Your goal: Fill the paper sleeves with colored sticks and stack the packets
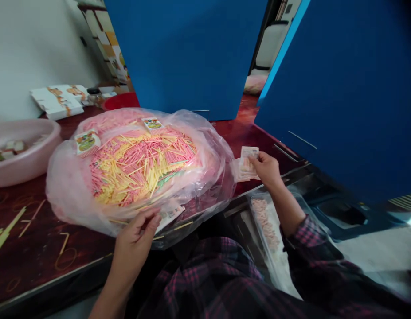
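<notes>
Right hand pinched on small packet, left hand half-curled at white packet, can't tell if gripping, plastic bag of coloured sticks beyond left hand

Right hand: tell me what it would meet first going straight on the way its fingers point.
Beyond the pale packet it holds, the right hand would probably meet the side of the clear plastic bag of coloured sticks, though depth is unclear.

Glossy, translucent, crinkled plastic bag
</notes>
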`<state>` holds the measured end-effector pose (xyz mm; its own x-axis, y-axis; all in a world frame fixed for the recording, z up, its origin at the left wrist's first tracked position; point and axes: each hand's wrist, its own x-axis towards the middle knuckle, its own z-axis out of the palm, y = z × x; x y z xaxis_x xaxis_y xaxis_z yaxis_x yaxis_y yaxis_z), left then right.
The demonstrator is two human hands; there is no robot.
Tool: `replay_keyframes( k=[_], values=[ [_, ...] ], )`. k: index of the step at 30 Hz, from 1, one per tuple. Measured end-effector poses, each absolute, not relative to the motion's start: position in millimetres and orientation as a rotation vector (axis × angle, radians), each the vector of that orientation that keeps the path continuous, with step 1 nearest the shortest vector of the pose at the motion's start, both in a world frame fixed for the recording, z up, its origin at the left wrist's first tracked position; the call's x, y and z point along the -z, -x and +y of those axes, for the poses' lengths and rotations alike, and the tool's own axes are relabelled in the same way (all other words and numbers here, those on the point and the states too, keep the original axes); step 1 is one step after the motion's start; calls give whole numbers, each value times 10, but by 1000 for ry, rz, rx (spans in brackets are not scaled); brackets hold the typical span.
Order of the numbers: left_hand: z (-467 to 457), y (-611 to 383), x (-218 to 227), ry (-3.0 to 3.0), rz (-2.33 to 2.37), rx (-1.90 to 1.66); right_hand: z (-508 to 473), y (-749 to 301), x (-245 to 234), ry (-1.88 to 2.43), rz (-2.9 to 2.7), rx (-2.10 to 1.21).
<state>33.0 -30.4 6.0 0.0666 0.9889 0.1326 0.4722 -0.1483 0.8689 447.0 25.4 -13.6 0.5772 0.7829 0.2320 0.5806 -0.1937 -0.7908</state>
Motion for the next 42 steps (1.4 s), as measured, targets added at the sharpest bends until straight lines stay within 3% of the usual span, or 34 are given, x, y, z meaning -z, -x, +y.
replay_keyframes(
  k=[5, 9, 15, 18, 24, 30, 35, 42],
  values=[
    [-321, -280, 137, -2121, 1468, -969, 304, -4556, 370, 2190, -1271, -48],
    [-289, -298, 271, -2421, 1567, -729, 176, -4356, 252, 1892, -1256, 231],
    [-152, -492, 402, -2454, 1734, -328, -167, -3380, 12, 1304, -1537, -535],
    [-76, -557, 433, -2373, 1803, -312, -249, -2906, 64, 1093, -1795, -669],
    [4, -579, 508, -2316, 1826, -458, -242, -2589, 285, 984, -1863, -801],
    [-172, -544, 542, -2582, 1732, -706, -168, -2677, 304, 1256, -1920, -800],
    [-361, -591, 333, -2729, 1520, -1186, -123, -2627, 140, 1331, -1890, -916],
    [-359, -662, 55, -2560, 1483, -1363, -118, -2465, -21, 1179, -1547, -1192]
  ],
)
